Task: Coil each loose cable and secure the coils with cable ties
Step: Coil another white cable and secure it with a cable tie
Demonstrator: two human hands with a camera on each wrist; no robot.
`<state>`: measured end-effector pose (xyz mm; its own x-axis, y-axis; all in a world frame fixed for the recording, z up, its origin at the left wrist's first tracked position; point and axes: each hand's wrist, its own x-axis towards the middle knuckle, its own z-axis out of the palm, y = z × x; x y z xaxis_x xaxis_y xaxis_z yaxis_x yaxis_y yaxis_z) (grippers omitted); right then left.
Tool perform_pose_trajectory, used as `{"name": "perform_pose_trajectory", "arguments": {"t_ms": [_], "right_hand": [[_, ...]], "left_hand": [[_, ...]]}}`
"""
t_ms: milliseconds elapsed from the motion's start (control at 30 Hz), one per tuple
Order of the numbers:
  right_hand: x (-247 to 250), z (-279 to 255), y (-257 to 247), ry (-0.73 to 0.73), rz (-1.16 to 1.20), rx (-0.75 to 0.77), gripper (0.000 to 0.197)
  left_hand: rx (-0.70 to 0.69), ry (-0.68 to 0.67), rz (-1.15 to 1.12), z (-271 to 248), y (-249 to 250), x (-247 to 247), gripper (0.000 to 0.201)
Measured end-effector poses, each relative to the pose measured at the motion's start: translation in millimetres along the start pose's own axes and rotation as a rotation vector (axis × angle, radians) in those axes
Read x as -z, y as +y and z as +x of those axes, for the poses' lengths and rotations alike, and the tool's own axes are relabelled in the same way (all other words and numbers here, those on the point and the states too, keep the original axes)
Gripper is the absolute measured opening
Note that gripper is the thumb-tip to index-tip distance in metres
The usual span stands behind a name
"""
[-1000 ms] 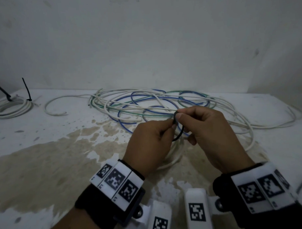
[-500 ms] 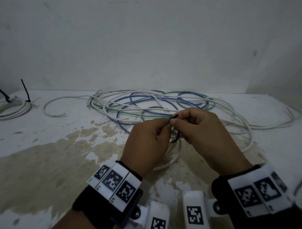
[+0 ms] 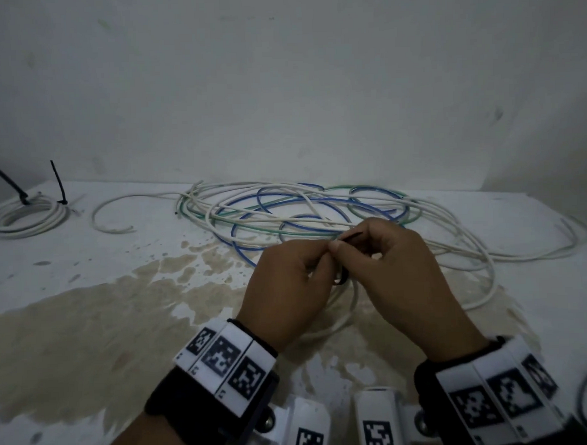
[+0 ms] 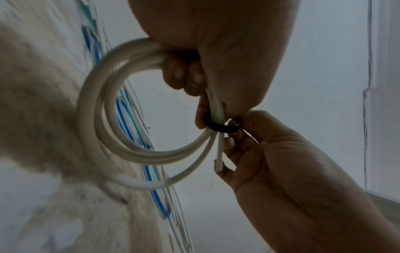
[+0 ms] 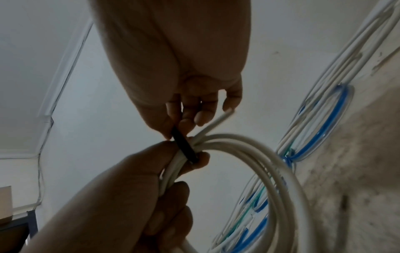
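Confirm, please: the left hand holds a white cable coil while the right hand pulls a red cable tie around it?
Not quite. The cable tie is black, not red, as the left wrist view shows. The left hand does hold the white cable coil, and the right hand pulls the tie around it.

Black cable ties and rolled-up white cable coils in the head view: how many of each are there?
Round white cable coils: 2, the far-left coil and the held coil
Black plastic cable ties: 3, two ties on the far-left coil, one tie round the held coil
Total: 5
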<state>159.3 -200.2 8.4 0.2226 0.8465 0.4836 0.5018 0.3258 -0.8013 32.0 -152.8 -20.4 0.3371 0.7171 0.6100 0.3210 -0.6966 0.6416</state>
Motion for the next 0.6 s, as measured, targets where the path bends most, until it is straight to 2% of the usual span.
{"name": "perform_pose_trajectory", "arguments": {"t_ms": [67,133,200,300,433,500,600], "right_hand": [[1.0,0.5,-2.1,0.082,0.033,0.005,0.012],[1.0,0.8,-2.6,0.157,0.053,0.014,0.014],[-1.6,-0.5,-2.6,0.178,0.063,0.039,0.016],[-5.8,-2.4,-2.8,0.141,0.062,0.063,0.015],[-2.0,-0.7,2.0,-0.012,-0.035,0.013,0.009],[2.2,0.2,3.1,-0.027,-0.041,0.015,0.009],[5.0,1.7,2.4,0.053,0.01,0.023,0.012]], "left_hand": [[0.065,0.003,-0.085,1.1,3.4,-0.5,0.026],[0.117,-0.054,-0.147,2.0,4.6,0.5,0.03],[0.117,-0.069,-0.177,2.4,4.5,2.2,0.029],[0.061,0.005,-0.151,2.0,2.8,3.7,0.027],[-0.062,0.032,-0.01,-1.0,-0.1,1.2,0.028],[-0.032,0.017,-0.013,-1.4,-1.5,-1.2,0.029],[0.103,0.01,-0.112,0.5,-0.7,-1.9,0.03]]}}
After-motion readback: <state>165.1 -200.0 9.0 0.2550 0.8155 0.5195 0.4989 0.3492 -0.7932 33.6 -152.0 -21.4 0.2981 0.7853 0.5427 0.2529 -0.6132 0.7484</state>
